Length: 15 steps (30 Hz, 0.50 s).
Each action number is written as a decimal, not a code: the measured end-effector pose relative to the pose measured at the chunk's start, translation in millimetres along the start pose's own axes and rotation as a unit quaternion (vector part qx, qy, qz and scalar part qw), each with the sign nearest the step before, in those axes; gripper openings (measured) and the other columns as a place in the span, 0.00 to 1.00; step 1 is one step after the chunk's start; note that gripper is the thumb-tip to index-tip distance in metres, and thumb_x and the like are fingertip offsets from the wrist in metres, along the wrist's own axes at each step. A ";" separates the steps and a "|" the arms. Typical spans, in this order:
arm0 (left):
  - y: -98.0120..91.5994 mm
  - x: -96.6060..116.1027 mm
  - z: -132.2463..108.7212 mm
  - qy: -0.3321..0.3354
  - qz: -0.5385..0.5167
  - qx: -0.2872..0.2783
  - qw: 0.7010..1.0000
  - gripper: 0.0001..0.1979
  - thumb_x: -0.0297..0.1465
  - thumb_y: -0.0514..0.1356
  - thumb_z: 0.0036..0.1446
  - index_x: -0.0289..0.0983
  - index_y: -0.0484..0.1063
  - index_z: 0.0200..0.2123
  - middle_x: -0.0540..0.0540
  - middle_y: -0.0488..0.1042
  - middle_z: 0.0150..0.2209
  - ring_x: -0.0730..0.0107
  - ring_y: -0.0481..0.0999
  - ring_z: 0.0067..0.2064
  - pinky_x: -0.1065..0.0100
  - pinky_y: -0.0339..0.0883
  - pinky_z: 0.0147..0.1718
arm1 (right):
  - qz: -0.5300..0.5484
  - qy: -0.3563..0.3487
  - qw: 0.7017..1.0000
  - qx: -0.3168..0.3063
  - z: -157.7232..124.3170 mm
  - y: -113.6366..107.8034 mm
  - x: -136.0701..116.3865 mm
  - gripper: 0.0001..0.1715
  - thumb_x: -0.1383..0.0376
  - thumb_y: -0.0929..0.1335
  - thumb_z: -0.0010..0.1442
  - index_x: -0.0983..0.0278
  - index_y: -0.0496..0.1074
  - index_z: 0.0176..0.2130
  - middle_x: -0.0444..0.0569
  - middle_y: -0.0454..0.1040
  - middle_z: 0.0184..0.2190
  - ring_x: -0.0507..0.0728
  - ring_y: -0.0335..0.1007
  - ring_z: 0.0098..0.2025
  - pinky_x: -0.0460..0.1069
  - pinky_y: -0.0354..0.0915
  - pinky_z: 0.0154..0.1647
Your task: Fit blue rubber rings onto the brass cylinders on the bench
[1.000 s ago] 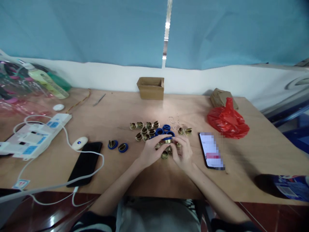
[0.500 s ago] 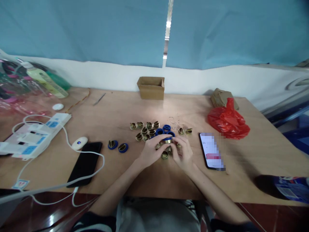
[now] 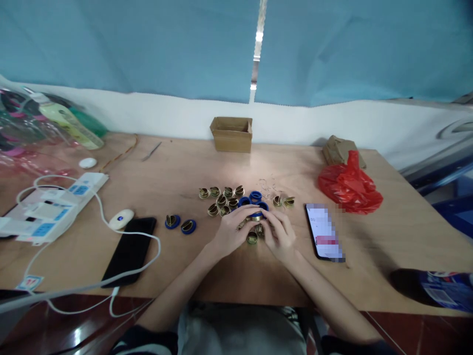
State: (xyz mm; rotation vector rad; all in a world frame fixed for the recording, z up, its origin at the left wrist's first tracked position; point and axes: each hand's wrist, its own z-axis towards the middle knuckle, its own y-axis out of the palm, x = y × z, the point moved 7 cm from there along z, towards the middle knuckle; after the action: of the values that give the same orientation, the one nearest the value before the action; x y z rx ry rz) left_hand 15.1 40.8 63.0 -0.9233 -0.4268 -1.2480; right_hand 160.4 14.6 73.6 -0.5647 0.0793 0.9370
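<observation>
Between my fingertips is a round brass-coloured metal piece with a blue ring (image 3: 255,215) on its upper side. My left hand (image 3: 233,230) pinches it from the left, and my right hand (image 3: 280,233) from the right. Just beyond my fingers lie loose blue rings (image 3: 255,196). Several brass-coloured round pieces (image 3: 221,200) with raised tabs are grouped behind my left hand. Another brass piece (image 3: 252,238) rests below my hands, and others there are partly hidden. Two pieces fitted with blue rings (image 3: 188,226) lie apart on the left.
A small cardboard box (image 3: 232,138) stands against the wall. On the right are a lit phone (image 3: 322,231), a red plastic bag (image 3: 349,185) and a dark bottle (image 3: 430,288). At left lie a black phone (image 3: 130,251), white cables and a power strip (image 3: 55,209).
My fingers have closed slightly further over the piece, and the blue ring appears tilted differently. Both hands stay in nearly the same place.
</observation>
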 end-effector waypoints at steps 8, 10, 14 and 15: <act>2.0 0.0 -4.2 -0.033 0.022 0.009 0.999 0.15 0.26 0.61 0.64 0.41 0.76 0.53 0.44 0.83 0.49 0.63 0.83 0.51 0.60 0.79 0.53 | -0.002 -0.022 0.999 0.037 0.2 -4.5 -5.2 0.28 0.76 0.70 0.64 0.59 0.70 0.60 0.51 0.79 0.37 0.57 0.78 0.36 0.52 0.78 0.35; 1.9 0.8 -4.1 -0.028 0.031 0.007 0.999 0.14 0.26 0.61 0.64 0.41 0.76 0.53 0.44 0.83 0.50 0.62 0.83 0.52 0.59 0.79 0.54 | 0.001 -0.015 0.999 0.038 0.6 -4.5 -5.2 0.28 0.76 0.70 0.64 0.60 0.70 0.61 0.51 0.80 0.39 0.58 0.79 0.37 0.53 0.79 0.37; 1.5 2.2 -2.8 -0.006 0.042 0.005 0.999 0.14 0.26 0.59 0.66 0.40 0.76 0.52 0.44 0.82 0.51 0.62 0.82 0.53 0.58 0.77 0.56 | 0.002 0.006 1.000 0.025 0.3 -1.9 -1.4 0.27 0.75 0.68 0.65 0.60 0.70 0.61 0.53 0.79 0.41 0.60 0.79 0.42 0.54 0.79 0.42; 1.5 2.4 -2.6 -0.001 0.043 0.005 0.999 0.14 0.26 0.59 0.66 0.40 0.76 0.52 0.44 0.82 0.51 0.63 0.82 0.53 0.59 0.77 0.56 | 0.002 0.011 1.000 0.020 0.1 -0.9 -0.2 0.26 0.75 0.68 0.65 0.60 0.70 0.60 0.53 0.78 0.42 0.60 0.79 0.42 0.55 0.79 0.43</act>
State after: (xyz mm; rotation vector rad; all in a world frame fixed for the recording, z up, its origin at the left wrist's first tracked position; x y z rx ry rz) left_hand 16.6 37.3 62.8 -0.9262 -0.3907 -1.1656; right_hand 160.9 14.1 74.2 -0.5387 0.1190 0.9304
